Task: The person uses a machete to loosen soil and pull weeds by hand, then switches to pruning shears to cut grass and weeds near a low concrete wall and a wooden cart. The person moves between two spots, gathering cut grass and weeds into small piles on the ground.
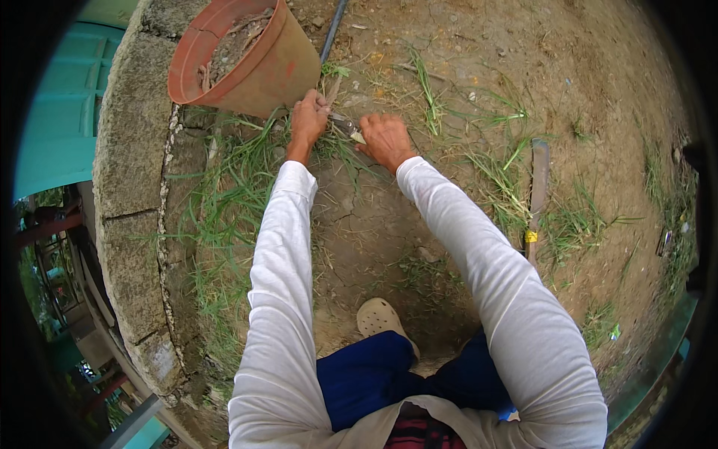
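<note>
My right hand [386,140] is wrapped around the pale handle of a small metal cutting tool [343,122], likely pruning shears. The tool's metal end points left, towards my left hand [307,120]. That hand has its fingers bent together at the foot of a tilted orange plastic pot [269,73]; what lies between them is hidden. A dry brown leaf [335,90] stands up beside its fingertips. Green grass [241,163] grows below the pot and left of my left forearm. Dry soil and gravelly debris [235,53] fill the pot.
A low concrete block wall [132,146] runs down the left side. On the bare soil at right lies a machete [538,179] with yellow tape, among pulled grass clumps [499,179]. A dark hose or pipe [334,28] extends behind the pot. My beige clog [381,320] rests below.
</note>
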### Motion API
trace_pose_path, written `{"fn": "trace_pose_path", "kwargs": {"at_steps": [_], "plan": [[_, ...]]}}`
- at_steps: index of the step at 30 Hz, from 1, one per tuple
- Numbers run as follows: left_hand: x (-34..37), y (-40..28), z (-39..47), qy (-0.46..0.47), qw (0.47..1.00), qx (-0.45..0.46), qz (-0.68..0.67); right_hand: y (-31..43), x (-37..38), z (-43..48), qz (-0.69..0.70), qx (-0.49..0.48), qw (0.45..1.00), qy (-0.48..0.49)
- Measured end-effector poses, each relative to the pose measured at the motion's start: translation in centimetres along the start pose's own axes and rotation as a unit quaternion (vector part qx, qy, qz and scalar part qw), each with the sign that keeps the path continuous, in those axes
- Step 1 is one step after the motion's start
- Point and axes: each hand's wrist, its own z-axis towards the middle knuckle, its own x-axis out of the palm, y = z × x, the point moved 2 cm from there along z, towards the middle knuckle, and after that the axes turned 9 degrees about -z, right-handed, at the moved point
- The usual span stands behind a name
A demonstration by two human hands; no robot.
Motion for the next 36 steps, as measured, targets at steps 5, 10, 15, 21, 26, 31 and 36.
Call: {"fn": "trace_pose_path", "kwargs": {"at_steps": [5, 10, 15, 21, 26, 31, 36], "plan": [[-0.4, 0.6, -0.5, -0.053, 0.998, 0.013, -0.024, 0.1, -0.1, 0.0, 0.064, -0.003, 0.997, 0.052], [-0.4, 0.3, -0.5, -0.093, 0.995, 0.010, -0.043, -0.5, -0.4, 0.0, 0.099, 0.006, 0.992, 0.074], [-0.9, -1.3, 0.5, -0.050, 0.994, 0.006, -0.099, -4.0, -0.8, -2.0, 0.092, 0.001, 0.993, 0.068], [3.0, -2.3, -1.8, 0.020, 0.930, 0.083, 0.358, -7.5, -2.5, -3.9, -0.017, 0.028, 0.999, -0.031], [3.7, -1.6, -1.9, 0.027, 0.892, 0.036, 0.449, -9.0, -3.4, -4.7, -0.018, 0.026, 0.999, -0.001], [3.9, -0.9, -2.4, 0.036, 0.878, 0.039, 0.475, -7.9, -3.1, -4.2, -0.031, 0.030, 0.999, -0.005], [3.1, -0.9, -0.7, 0.070, 0.914, -0.113, 0.384, -5.9, -2.2, -3.5, -0.027, 0.011, 1.000, 0.004]]}}
